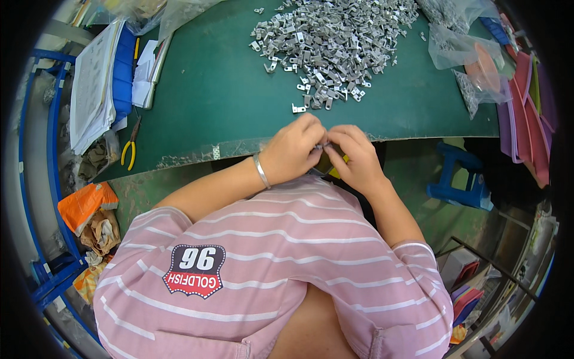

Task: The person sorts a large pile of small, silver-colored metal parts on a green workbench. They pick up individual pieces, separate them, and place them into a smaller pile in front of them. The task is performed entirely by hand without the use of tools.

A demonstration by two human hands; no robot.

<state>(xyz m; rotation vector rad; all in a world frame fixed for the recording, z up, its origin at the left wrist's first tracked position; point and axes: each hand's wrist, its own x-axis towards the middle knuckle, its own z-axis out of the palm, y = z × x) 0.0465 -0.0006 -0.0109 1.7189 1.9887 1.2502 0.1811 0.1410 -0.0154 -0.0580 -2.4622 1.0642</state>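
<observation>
At the near edge of the green table (pixel 197 113), my left hand (pixel 296 146) and my right hand (pixel 356 157) meet with fingertips pinched together. Between them is a small grey metal piece (pixel 321 145), mostly covered by the fingers, so its exact shape is hidden. Just beyond my hands lies a large heap of small silvery metal brackets (pixel 335 48), bent and with holes. One loose bracket (pixel 298 109) lies nearest my left hand. Something yellow (pixel 333 172) shows below my right hand, partly hidden.
Yellow-handled pliers (pixel 130 146) lie at the table's left, near stacked papers (pixel 95 84) and a blue bin (pixel 124 72). Clear plastic bags (pixel 460 45) of metal parts sit at the right, beside pink and purple folders (pixel 526 113). A blue stool (pixel 457 176) stands below on the floor.
</observation>
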